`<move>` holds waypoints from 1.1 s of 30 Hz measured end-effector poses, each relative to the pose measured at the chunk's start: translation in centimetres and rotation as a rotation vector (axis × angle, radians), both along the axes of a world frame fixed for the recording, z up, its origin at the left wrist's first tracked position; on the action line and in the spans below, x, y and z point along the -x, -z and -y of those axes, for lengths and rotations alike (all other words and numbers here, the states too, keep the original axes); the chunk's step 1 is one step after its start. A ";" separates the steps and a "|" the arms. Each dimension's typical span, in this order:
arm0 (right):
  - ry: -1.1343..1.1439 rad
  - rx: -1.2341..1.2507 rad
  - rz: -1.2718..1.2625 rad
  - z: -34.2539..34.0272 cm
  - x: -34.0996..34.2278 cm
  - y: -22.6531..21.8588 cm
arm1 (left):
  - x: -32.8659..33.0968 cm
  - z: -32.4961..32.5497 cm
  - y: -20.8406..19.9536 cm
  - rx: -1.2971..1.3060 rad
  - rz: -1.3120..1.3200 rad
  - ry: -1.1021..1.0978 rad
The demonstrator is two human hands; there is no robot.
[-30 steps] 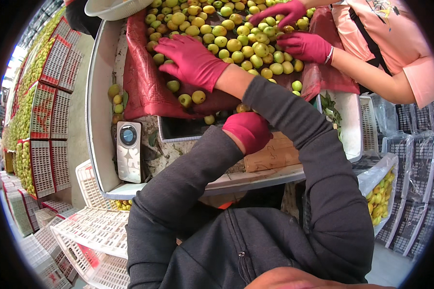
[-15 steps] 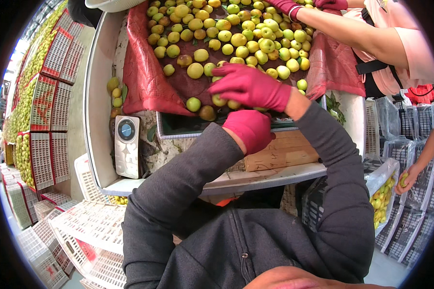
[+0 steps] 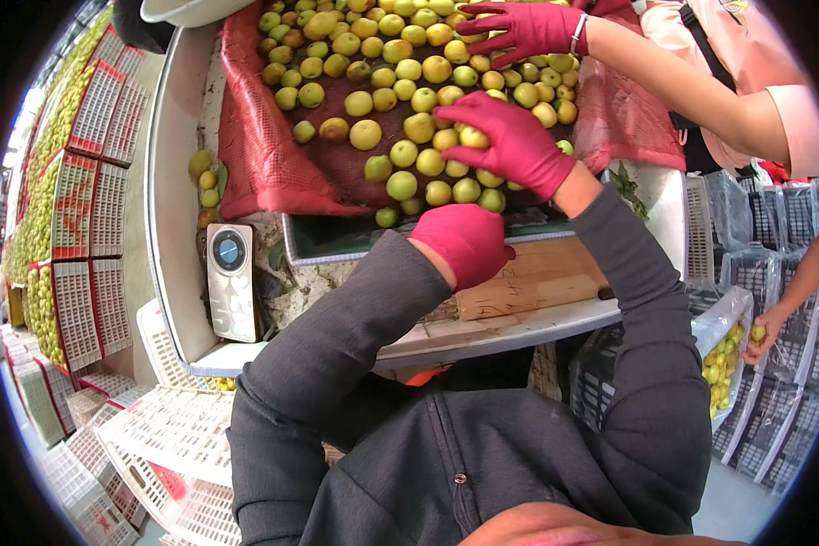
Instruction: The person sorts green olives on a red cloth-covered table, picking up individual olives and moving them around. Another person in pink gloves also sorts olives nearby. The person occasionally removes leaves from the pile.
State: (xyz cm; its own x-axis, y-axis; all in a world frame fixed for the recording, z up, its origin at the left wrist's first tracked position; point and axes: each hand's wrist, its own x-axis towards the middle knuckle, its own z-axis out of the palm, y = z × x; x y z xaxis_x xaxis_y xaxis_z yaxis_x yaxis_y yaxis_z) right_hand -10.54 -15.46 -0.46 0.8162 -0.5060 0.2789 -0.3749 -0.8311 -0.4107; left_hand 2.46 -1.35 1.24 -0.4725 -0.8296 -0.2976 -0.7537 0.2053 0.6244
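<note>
Yellow-green round fruits (image 3: 365, 135), some blushed brown, lie spread over dark red mesh cloth (image 3: 287, 173) in a tray. My right hand (image 3: 519, 150), in a magenta glove, reaches among them; its fingers and thumb curve around one yellow-green fruit (image 3: 473, 136). My left hand (image 3: 464, 244), gloved alike, is closed in a fist above the tray's near edge, beside several fruits. Anything inside that fist is hidden. Across at the upper right, a co-worker's gloved hand (image 3: 523, 29) spreads its fingers over the same fruit.
A phone (image 3: 230, 282) lies on the left side of the white-rimmed bench. A cardboard piece (image 3: 528, 293) sits below my left hand. White crates (image 3: 168, 432) stand at lower left, fruit-filled ones (image 3: 73, 305) beyond. At right, another person's hand (image 3: 767, 335) holds fruit by a lined crate (image 3: 723, 364).
Several fruits have come nearer the tray's near edge. My right hand has shifted slightly right and up, while my left stays closed nearly in place. The co-worker's hand has moved left over the fruit.
</note>
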 end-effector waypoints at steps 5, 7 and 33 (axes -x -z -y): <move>-0.111 -0.247 0.098 -2.0 0.2 -0.8 | -0.2 -0.2 0.5 0.047 0.001 -0.032; -0.034 -0.269 0.252 -1.3 0.8 -1.1 | -0.3 -0.1 0.1 0.048 -0.005 -0.004; 0.179 0.206 0.119 7.0 1.0 0.6 | 0.0 -0.1 0.2 0.067 0.003 -0.012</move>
